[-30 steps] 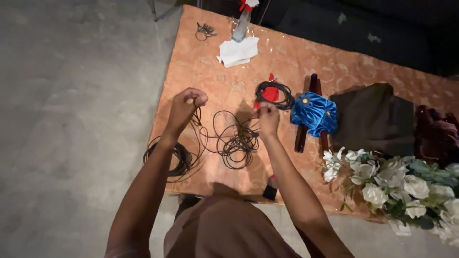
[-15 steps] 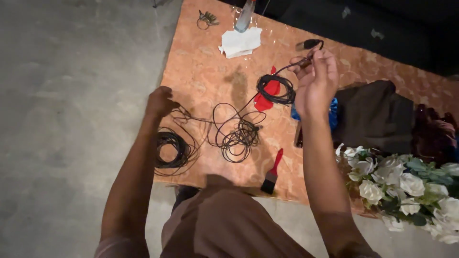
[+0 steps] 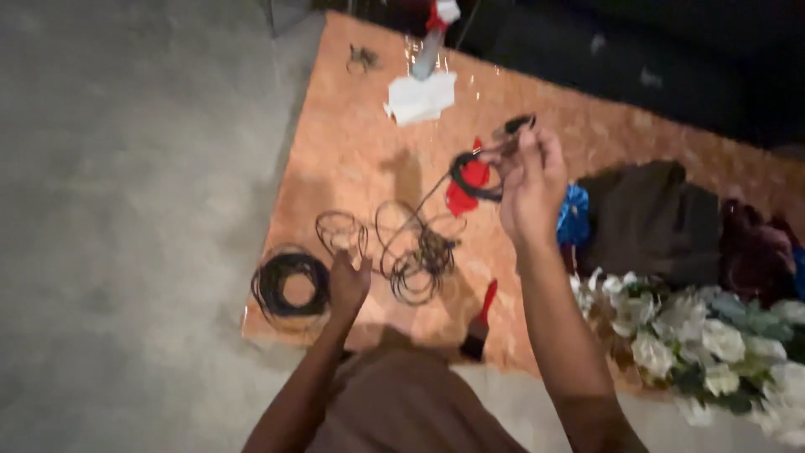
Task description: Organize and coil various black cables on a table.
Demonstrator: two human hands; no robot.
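My right hand (image 3: 530, 180) is raised over the desk (image 3: 352, 159), fingers pinched shut on the end of a thin black cable (image 3: 429, 186). The cable runs down to the tangled black cable pile (image 3: 417, 256) mid-desk. My left hand (image 3: 348, 281) sits just left of that pile, fingers loosely apart; can't tell if it's touching cable. Coiled black cable (image 3: 289, 285) lies further left, red-handled brush (image 3: 480, 319) right of the pile.

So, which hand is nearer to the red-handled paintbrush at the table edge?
The left hand, in the picture. It is to the left of the paintbrush, beside the loose black cord. The right hand is raised above the table, pinching the cord's end.
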